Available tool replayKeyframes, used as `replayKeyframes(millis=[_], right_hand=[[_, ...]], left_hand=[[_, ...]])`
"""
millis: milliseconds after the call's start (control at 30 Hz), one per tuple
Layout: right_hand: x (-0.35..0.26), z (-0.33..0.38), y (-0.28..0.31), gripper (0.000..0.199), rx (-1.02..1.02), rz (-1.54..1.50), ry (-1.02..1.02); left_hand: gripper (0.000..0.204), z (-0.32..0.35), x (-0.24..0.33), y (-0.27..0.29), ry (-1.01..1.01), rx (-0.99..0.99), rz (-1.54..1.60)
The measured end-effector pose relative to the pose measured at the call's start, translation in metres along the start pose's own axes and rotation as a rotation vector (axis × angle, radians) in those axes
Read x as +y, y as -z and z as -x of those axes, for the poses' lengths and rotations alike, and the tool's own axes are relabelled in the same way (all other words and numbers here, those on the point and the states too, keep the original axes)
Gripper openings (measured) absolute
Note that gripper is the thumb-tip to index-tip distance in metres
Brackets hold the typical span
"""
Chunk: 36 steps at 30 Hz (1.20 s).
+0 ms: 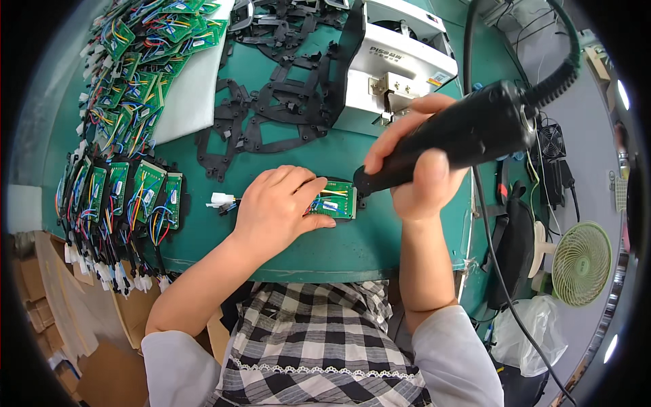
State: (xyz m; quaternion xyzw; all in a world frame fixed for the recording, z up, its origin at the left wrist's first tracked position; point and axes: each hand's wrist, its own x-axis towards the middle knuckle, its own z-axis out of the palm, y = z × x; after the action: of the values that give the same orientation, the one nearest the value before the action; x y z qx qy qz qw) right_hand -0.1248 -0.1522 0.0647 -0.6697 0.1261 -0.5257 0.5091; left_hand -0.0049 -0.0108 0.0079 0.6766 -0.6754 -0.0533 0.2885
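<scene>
A green circuit board [340, 205] with thin coloured wires lies on the green worktop [366, 251], a black plastic part showing along its edges. My left hand [274, 205] is closed over the board's left part, thumb and fingers on its edges. The wires' white connector [222, 199] sticks out left of this hand. My right hand [424, 173] is wrapped round a black electric screwdriver [468, 129], tilted, with a ribbed cable at its back end. Its front end is at the board's right edge; the bit is hidden from view.
Wired circuit boards [139, 88] are heaped at the far left, partly on a white foam sheet [186, 102]; a row of boards [146, 193] stands nearer. Black plastic frames [285, 98] lie at the back beside a white machine [400, 61]. A cable [498, 264] hangs right, near a green fan [581, 263].
</scene>
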Motion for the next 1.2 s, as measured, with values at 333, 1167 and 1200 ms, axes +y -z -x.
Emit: replayKeyframes(millis=[333,1167,1200], right_hand=[[-0.025,-0.078,0.032,0.068,0.234,0.215,0.303],[-0.012,0.013,0.008,0.062,0.100,-0.107,-0.043],[-0.011,0.015,0.010,0.065,0.054,-0.077,-0.045]], left_hand=[[0.071,0.000,0.010,0.022,0.025,-0.002,-0.100],[0.045,0.002,-0.006,0.012,0.129,0.040,0.028],[0.045,0.003,-0.007,0.011,0.121,0.039,0.040]])
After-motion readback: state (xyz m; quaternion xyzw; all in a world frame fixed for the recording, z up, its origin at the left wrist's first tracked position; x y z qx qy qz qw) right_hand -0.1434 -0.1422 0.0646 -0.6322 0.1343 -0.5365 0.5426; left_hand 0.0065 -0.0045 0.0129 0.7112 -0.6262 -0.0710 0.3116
